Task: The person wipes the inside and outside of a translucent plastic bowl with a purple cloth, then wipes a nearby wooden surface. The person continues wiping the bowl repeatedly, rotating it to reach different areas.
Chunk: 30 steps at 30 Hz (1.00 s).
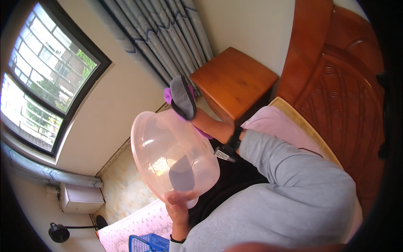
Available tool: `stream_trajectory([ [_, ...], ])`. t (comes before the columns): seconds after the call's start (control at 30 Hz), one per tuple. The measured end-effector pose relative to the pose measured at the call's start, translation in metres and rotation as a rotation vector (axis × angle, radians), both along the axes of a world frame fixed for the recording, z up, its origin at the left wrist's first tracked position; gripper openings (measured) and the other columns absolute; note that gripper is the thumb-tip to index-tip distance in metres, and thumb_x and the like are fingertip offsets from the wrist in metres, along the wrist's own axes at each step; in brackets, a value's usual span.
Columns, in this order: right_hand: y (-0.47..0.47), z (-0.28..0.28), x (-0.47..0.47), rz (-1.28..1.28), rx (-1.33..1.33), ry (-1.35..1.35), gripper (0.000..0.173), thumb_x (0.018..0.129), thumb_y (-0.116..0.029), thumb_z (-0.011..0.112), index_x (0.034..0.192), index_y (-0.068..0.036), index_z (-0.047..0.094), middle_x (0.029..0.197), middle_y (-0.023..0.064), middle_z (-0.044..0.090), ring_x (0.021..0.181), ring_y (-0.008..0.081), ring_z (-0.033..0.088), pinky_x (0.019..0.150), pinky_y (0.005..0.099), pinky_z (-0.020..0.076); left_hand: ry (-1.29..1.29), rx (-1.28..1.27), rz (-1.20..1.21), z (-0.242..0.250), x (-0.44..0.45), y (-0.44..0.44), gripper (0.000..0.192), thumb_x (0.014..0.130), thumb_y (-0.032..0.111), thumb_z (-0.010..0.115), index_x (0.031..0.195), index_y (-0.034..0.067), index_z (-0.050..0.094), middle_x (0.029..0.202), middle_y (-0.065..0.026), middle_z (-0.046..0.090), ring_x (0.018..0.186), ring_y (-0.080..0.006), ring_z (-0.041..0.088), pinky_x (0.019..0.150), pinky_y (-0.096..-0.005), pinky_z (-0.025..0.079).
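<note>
My left hand grips the lower rim of a translucent pink plastic basin, tilted on its side. A grey patch shows through the basin wall; whether it is an object inside or behind cannot be told. Above it, my right hand, with a black band at the wrist, holds a grey fabric item with dark trim and purple parts against the basin's upper side. That item hides the right fingertips. Below, a blue plastic basket rests on pink patterned fabric.
A wooden nightstand stands beyond my right hand, beside grey-blue curtains. Right of it are a carved wooden headboard and a pink pillow. A small white cabinet and a black fan-like or lamp-like object are at lower left.
</note>
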State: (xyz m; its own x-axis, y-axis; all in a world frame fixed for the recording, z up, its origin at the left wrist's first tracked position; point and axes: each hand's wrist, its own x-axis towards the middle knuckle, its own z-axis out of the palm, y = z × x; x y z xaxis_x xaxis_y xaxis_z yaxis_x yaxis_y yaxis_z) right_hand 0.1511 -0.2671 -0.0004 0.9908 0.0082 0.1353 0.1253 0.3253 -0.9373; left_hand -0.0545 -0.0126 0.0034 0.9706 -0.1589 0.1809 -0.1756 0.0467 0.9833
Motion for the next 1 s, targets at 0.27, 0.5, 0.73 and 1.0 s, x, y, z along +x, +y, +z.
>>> stream_trajectory([
  [0.27, 0.032, -0.100, -0.060, 0.278, 0.219, 0.818, 0.048, 0.096, -0.047, 0.054, 0.124, -0.008, 0.060, 0.120, 0.0076, 0.066, 0.104, 0.0196, 0.063, 0.090, 0.0364, 0.0503, -0.007, -0.373, 0.197, 0.001, 0.011, 0.001, 0.062, 0.093, 0.071, 0.032, 0.113, 0.014, 0.050, 0.088, -0.0108, 0.067, 0.081, -0.0288, 0.065, 0.074, -0.0377, 0.051],
  [0.5, 0.021, -0.077, -0.128, 0.366, 0.292, 0.762, 0.052, 0.101, -0.044, 0.048, 0.135, -0.005, 0.053, 0.130, 0.0091, 0.060, 0.118, 0.0178, 0.057, 0.103, 0.0322, 0.0418, 0.105, -0.472, 0.323, 0.014, 0.031, -0.015, 0.063, 0.094, 0.069, 0.033, 0.117, 0.013, 0.050, 0.094, -0.0109, 0.066, 0.091, -0.0292, 0.065, 0.075, -0.0331, 0.049],
  [0.73, -0.006, -0.011, -0.158, 0.528, -0.430, -0.123, 0.058, 0.102, -0.045, 0.043, 0.132, 0.004, 0.045, 0.133, 0.0192, 0.050, 0.126, 0.0304, 0.045, 0.110, 0.0366, 0.0316, 0.150, -0.481, 0.338, 0.027, 0.053, -0.035, 0.066, 0.095, 0.068, 0.036, 0.121, 0.009, 0.048, 0.109, -0.0178, 0.064, 0.101, -0.0326, 0.065, 0.082, -0.0345, 0.051],
  [1.0, 0.017, 0.027, -0.156, 0.150, -0.959, -0.630, 0.053, 0.097, -0.043, 0.048, 0.134, -0.005, 0.051, 0.141, 0.0218, 0.044, 0.136, 0.0404, 0.035, 0.116, 0.0526, 0.0159, 0.089, -0.375, 0.047, 0.021, 0.058, -0.058, 0.050, 0.105, 0.047, 0.033, 0.125, 0.002, 0.047, 0.119, -0.0158, 0.060, 0.117, -0.0258, 0.056, 0.098, -0.0357, 0.044],
])
